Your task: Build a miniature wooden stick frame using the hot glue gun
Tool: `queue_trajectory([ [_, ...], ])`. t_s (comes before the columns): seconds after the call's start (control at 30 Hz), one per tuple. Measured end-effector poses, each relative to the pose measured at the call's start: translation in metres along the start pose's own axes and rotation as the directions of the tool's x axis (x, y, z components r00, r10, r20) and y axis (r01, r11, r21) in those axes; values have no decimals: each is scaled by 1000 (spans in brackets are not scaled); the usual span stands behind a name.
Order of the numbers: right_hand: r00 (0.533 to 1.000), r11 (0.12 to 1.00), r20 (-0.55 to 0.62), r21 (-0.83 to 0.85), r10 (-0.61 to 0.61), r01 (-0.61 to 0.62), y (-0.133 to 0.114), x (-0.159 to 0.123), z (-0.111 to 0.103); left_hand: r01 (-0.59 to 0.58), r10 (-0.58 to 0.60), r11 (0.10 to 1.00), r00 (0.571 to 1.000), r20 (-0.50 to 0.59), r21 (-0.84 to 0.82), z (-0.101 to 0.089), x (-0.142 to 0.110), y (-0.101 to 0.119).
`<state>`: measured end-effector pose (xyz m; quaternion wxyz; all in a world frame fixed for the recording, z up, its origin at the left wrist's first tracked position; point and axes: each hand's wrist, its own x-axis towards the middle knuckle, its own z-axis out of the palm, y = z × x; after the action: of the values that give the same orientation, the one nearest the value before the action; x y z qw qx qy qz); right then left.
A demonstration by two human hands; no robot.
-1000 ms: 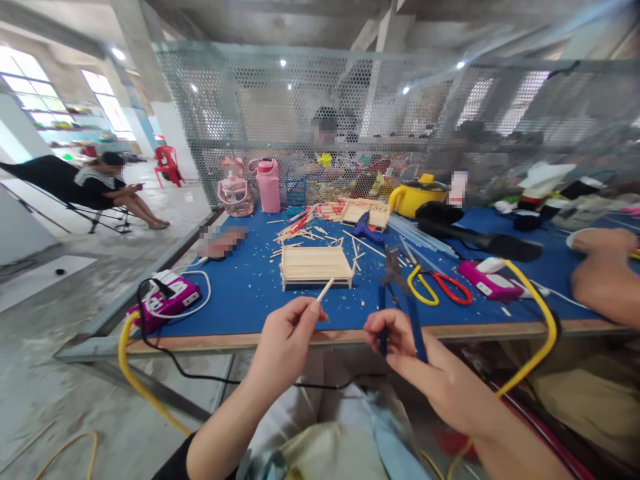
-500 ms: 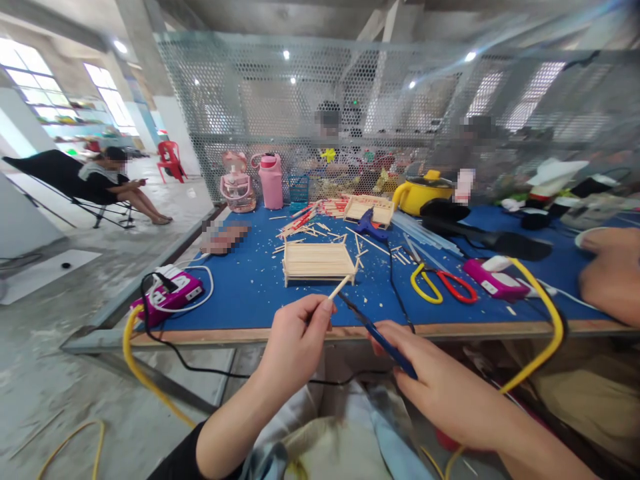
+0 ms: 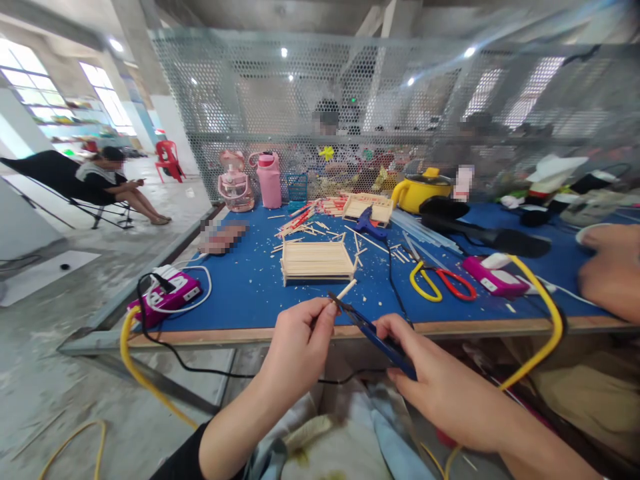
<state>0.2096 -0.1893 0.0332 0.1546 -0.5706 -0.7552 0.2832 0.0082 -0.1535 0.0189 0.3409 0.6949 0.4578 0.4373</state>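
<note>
My left hand pinches the near end of a thin pale wooden stick above the table's front edge. Blue-handled pliers are held in my right hand, their dark jaws across the stick close to my left fingertips. Part of the stick sticks out past the jaws, pointing away to the right. Just beyond lies a small bed-like frame of pale sticks with raised posts. Whether the jaws have cut through the stick cannot be made out.
Loose sticks and scraps surround a blue glue gun. Scissors with yellow and red handles lie right of its cord. Purple power strips sit on both sides. Farther back stand a pink bottle and yellow pot. Another person's hand is at right.
The pliers have moved left and their jaws now lie across the stick, near my left fingertips. My left hand stays about where it was.
</note>
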Motion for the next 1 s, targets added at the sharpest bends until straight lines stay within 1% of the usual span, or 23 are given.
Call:
queue_trajectory([
  [0.1,999,999,-32,48,9,-7,-2,2,4,-25,25,1000,1000,-3,4,1,-3,0],
  [0.17,999,999,-50,46,-4,6,1,2,9,-55,55,998,998,25,11,4,-5,0],
  [0.23,995,999,-100,20,-23,25,6,1,16,-97,95,995,994,46,38,6,-7,1],
  [0.3,982,998,-175,-22,-70,67,11,1,22,-135,131,988,990,48,80,8,-8,2],
  [0.37,961,989,-237,-78,-141,126,15,3,26,-161,157,981,987,40,112,8,-9,2],
  [0.47,942,973,-254,-130,-219,192,20,7,27,-189,185,972,982,35,140,7,-11,3],
  [0.53,945,971,-235,-129,-228,202,23,11,27,-191,188,970,982,33,153,8,-11,3],
  [0.63,959,974,-194,-135,-204,180,26,16,28,-159,156,976,987,32,150,13,-12,2],
  [0.73,976,981,-159,-144,-150,127,25,18,29,-115,112,983,993,23,145,17,-10,-1],
  [0.8,989,989,-109,-122,-97,83,24,16,27,-90,89,984,996,10,156,14,-5,-6],
  [0.83,995,993,-61,-99,-73,67,24,12,24,-72,77,983,997,-22,170,10,-3,-10],
  [0.87,999,996,-2,-67,-51,51,26,8,20,-43,59,981,995,-78,191,4,1,-14],
  [0.93,996,999,91,38,12,-15,34,-1,8,38,14,971,976,-216,234,-10,7,-23],
  [0.97,993,991,96,115,62,-73,40,-5,0,77,-12,967,966,-259,244,-17,10,-27],
  [1.0,989,969,74,203,125,-138,47,-8,-8,101,-35,966,964,-264,240,-22,12,-30],
])
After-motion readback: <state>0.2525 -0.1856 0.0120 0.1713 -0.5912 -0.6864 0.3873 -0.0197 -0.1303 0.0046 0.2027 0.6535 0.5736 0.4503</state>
